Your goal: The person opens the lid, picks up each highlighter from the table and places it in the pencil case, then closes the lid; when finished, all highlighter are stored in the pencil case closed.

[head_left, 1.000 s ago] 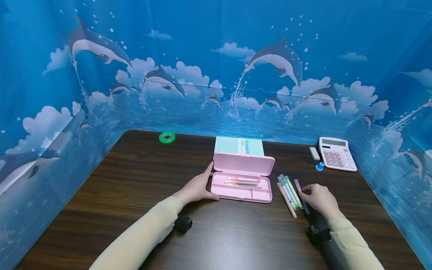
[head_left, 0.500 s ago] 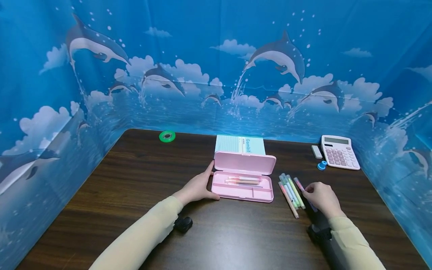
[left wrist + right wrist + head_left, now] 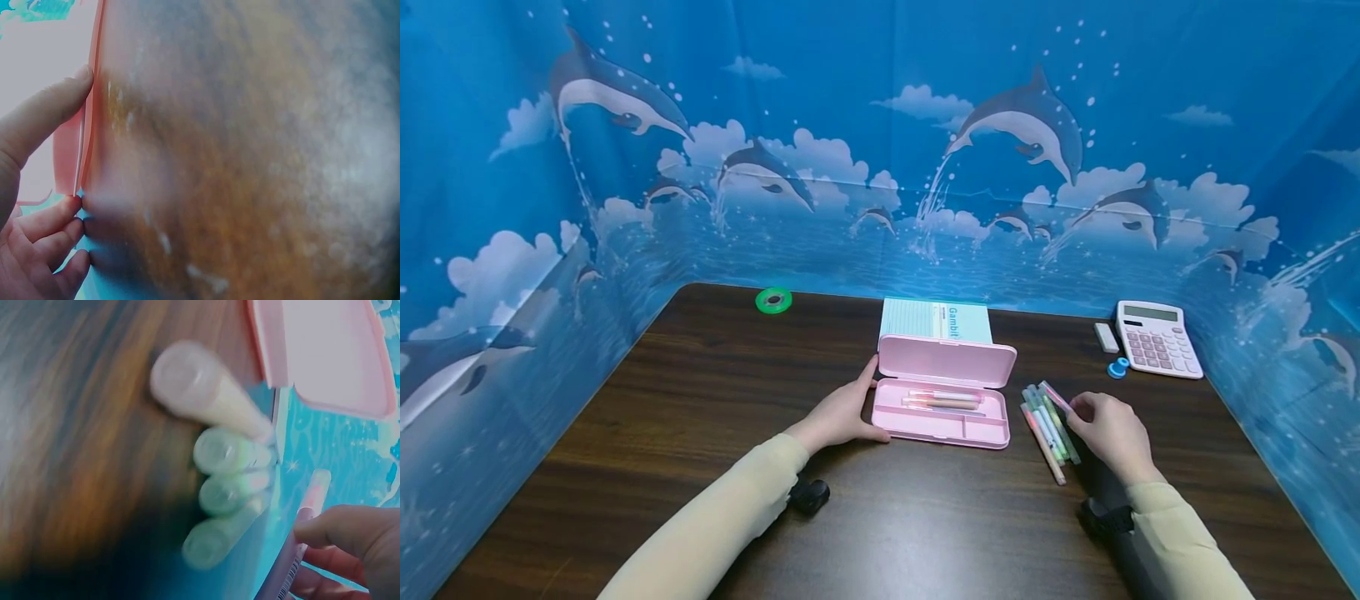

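A pink pencil case [image 3: 917,425] lies on the table with its lid raised and several pens [image 3: 943,400] inside. My left hand [image 3: 838,417] grips its left end, thumb at the near corner and fingers towards the back; in the left wrist view the thumb [image 3: 56,109] touches the pink edge. Between thumb and fingers, my right hand [image 3: 1114,433] pinches a purple marker pen [image 3: 289,565] with a pinkish clear cap. This marker is tilted, just over the right side of several pastel markers [image 3: 1049,429] lying side by side right of the case.
Behind the case lies a light-blue booklet [image 3: 936,319]. Green tape [image 3: 773,300] sits at the back left. A white eraser [image 3: 1106,337], a small blue round-topped object [image 3: 1117,367] and a calculator [image 3: 1159,340] stand at the back right. A dolphin-print curtain [image 3: 880,150] borders the table.
My right hand has picked the purple marker up from the table and tilted it, its far end swinging left over the other markers. My left hand stays on the pencil case.
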### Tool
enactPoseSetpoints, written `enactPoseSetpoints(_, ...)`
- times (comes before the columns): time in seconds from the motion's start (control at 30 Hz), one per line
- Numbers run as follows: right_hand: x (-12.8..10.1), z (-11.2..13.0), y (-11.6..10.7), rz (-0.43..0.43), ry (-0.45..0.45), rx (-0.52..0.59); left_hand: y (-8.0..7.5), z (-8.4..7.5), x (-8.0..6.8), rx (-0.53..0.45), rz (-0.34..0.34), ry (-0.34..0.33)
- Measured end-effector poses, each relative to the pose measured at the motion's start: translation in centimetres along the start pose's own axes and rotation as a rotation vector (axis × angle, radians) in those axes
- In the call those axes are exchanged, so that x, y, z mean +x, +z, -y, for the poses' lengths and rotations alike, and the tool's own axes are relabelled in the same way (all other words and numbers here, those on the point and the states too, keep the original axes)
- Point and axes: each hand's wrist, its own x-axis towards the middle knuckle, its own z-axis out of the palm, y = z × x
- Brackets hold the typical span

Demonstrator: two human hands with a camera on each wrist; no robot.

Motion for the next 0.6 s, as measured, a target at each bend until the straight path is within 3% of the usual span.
enactPoseSetpoints(0.6,1.0,5.3,1.6,-0.009,-0.137,-0.002,0.3,-0.4,-0.6,0.005,-0.008,-0.004)
